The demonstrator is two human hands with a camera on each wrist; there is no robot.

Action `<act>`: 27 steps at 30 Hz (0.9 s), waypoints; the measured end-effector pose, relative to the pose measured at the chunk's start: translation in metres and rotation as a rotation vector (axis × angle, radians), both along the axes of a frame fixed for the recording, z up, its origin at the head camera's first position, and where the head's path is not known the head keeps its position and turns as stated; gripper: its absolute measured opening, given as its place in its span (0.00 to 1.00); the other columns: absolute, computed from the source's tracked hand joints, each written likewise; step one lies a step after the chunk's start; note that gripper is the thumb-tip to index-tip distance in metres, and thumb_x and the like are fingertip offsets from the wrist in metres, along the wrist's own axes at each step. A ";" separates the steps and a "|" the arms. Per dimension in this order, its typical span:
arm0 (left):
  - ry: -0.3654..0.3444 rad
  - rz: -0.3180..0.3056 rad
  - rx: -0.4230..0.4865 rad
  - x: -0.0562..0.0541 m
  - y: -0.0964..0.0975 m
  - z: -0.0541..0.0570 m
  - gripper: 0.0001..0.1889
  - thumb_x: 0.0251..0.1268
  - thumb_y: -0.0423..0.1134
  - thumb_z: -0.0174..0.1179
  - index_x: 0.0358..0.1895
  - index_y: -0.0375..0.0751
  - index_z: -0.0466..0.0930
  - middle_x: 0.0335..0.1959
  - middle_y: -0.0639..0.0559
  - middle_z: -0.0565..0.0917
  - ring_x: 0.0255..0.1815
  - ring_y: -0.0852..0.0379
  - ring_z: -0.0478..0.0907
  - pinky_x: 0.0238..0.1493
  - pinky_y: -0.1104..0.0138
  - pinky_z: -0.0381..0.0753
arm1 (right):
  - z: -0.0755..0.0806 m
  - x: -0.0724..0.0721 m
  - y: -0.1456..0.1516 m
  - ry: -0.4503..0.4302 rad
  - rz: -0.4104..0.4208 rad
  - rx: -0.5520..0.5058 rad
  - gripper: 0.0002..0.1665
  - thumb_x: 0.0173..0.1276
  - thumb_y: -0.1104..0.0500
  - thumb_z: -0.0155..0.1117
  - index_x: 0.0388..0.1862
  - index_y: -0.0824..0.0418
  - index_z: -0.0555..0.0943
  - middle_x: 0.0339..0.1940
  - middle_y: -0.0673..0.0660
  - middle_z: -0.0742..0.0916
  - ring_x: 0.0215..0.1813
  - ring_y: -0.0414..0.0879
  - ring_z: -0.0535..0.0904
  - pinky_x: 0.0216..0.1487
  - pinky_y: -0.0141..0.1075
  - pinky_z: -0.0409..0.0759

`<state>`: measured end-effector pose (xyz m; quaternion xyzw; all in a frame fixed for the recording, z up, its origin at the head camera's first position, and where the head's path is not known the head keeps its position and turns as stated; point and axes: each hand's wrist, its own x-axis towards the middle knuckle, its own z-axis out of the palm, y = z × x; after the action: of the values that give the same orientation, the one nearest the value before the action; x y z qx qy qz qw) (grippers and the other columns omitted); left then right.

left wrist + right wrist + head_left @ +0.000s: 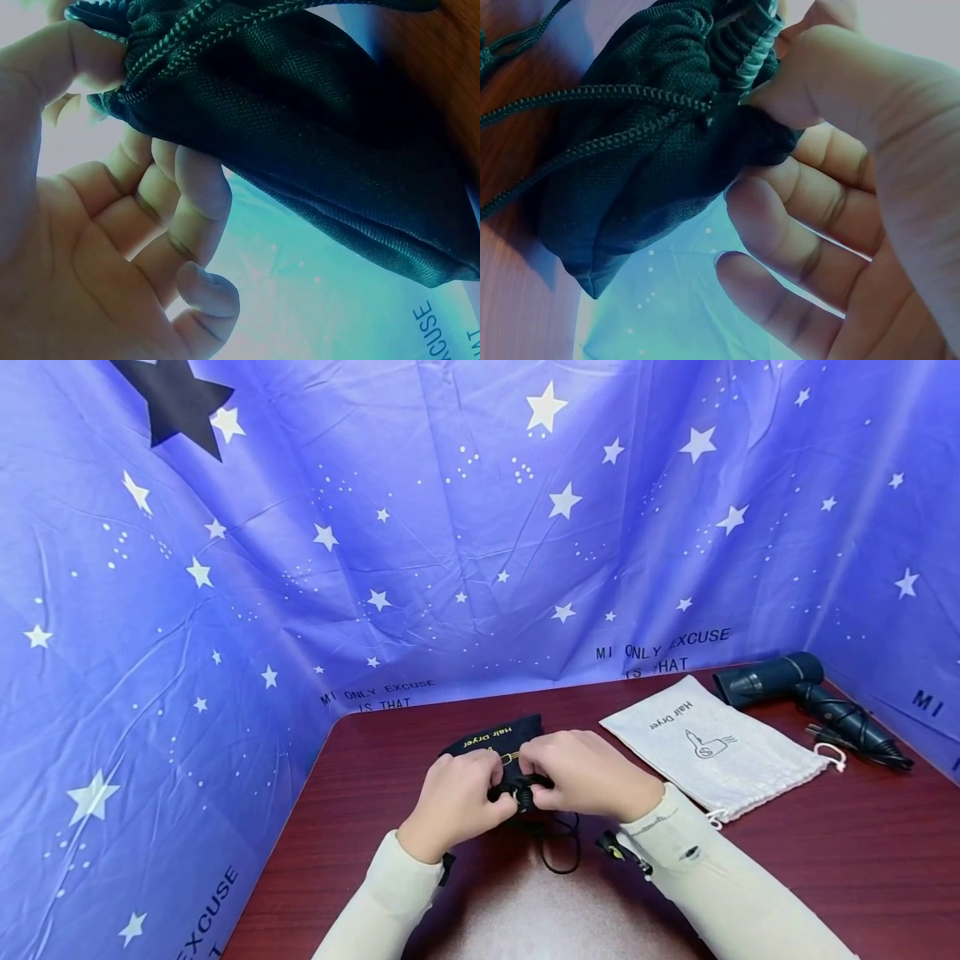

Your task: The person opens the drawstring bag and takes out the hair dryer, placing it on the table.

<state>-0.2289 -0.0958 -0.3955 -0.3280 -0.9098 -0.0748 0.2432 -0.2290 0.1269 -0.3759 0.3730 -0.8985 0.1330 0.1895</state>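
Observation:
A black drawstring pouch (528, 727) with yellow "Hair Dryer" lettering stands in front of me in the head view. My left hand (459, 797) pinches one side of its gathered mouth between thumb and fingers. Opposite it, my right hand (596, 774) pinches the other side, its remaining fingers behind the cloth in the right wrist view. From the mouth pokes a black ribbed cord sleeve (742, 49). Braided drawstrings (592, 94) trail from the pouch, one looping down toward me. Whatever else the pouch contains is hidden by its cloth (300, 127).
To the right lies a flat white drawstring bag (675, 760) printed "Hair Dryer". Beyond it, at the right back edge, a dark hair dryer (780, 677) rests with cord wound round its handle. Blue star-patterned cloth (480, 527) walls in the dark red table (360, 793).

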 end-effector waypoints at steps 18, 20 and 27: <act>-0.012 0.025 0.014 0.000 -0.002 0.000 0.14 0.44 0.50 0.67 0.22 0.55 0.68 0.21 0.65 0.68 0.20 0.66 0.65 0.23 0.69 0.61 | 0.001 -0.001 0.002 -0.021 -0.009 -0.006 0.16 0.49 0.53 0.76 0.24 0.42 0.74 0.20 0.36 0.71 0.22 0.33 0.66 0.22 0.31 0.63; -0.014 0.026 0.014 0.000 -0.002 0.000 0.14 0.44 0.50 0.67 0.22 0.55 0.68 0.21 0.65 0.68 0.20 0.66 0.65 0.23 0.69 0.61 | 0.001 -0.002 0.002 -0.026 -0.010 -0.006 0.16 0.50 0.53 0.75 0.24 0.42 0.74 0.20 0.36 0.71 0.22 0.33 0.66 0.22 0.31 0.63; -0.022 0.032 0.017 0.001 -0.002 0.002 0.14 0.43 0.50 0.67 0.22 0.56 0.68 0.21 0.65 0.69 0.21 0.66 0.65 0.23 0.69 0.60 | 0.002 -0.002 0.004 -0.030 -0.025 -0.008 0.15 0.50 0.54 0.74 0.24 0.42 0.74 0.20 0.36 0.70 0.22 0.33 0.66 0.22 0.31 0.63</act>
<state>-0.2282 -0.0982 -0.3931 -0.3104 -0.9168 -0.0823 0.2373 -0.2312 0.1305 -0.3739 0.3588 -0.9054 0.1396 0.1790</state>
